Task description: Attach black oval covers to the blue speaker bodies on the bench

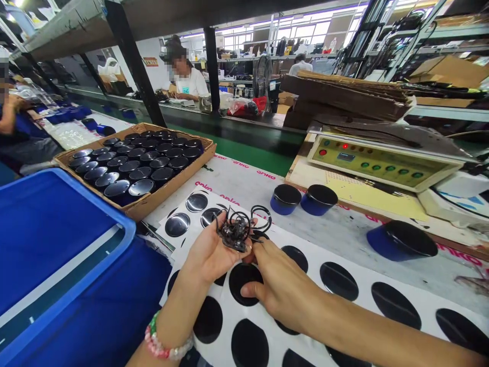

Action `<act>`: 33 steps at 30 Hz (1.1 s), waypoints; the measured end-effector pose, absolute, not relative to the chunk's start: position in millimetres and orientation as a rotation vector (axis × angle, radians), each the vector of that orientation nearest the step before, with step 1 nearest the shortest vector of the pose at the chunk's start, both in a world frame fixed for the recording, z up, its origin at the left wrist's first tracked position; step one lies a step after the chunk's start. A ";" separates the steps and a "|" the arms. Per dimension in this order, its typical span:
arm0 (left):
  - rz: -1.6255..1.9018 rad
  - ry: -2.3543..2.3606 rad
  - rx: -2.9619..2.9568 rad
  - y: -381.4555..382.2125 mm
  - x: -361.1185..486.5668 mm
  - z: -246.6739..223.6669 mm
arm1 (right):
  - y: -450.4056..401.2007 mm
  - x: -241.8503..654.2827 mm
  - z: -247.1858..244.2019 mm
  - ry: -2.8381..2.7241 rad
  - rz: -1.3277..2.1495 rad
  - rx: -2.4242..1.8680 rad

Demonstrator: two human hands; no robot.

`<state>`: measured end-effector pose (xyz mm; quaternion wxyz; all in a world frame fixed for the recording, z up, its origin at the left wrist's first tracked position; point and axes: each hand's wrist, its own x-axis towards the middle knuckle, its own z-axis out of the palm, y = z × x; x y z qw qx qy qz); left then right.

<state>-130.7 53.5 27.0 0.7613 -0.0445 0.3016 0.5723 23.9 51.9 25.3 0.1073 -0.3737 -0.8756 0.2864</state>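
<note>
My left hand (214, 250), palm up, cups a tangled clump of thin black rings and scraps (235, 232). Some loops stick out past its fingers. Right beside it, my right hand (277, 272) reaches in with its fingertips against the left hand, partly hidden there. The right thumb stands apart from the fingers, over a black disc (244, 280). Beneath both hands lie white sheets (305, 300) bearing rows of round black discs. Beyond the hands stand two blue cups with black tops, a nearer one (286, 199) and another (319, 199) to its right.
A cardboard tray (179, 191) full of black-topped cups sits at the left, behind a blue plastic bin (122, 224). Another blue cup (401, 239) stands at the right. A control box (382, 160) is at the back right. A co-worker (187, 76) sits across the green belt (244, 153).
</note>
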 end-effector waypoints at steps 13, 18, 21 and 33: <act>1.301 0.669 0.028 65.2 -113.5 20.8 | 58.2 39.0 -4.2 -2.559 0.259 -0.640; 1.308 0.728 0.078 79.5 -110.1 22.3 | 68.7 40.3 -9.1 -2.603 0.026 -0.568; 1.303 0.789 0.096 83.0 -108.1 21.5 | 67.4 42.7 -3.5 -2.653 -0.082 -0.448; 1.319 0.838 0.132 82.0 -104.6 18.7 | 72.6 46.9 15.2 -2.902 0.036 -0.415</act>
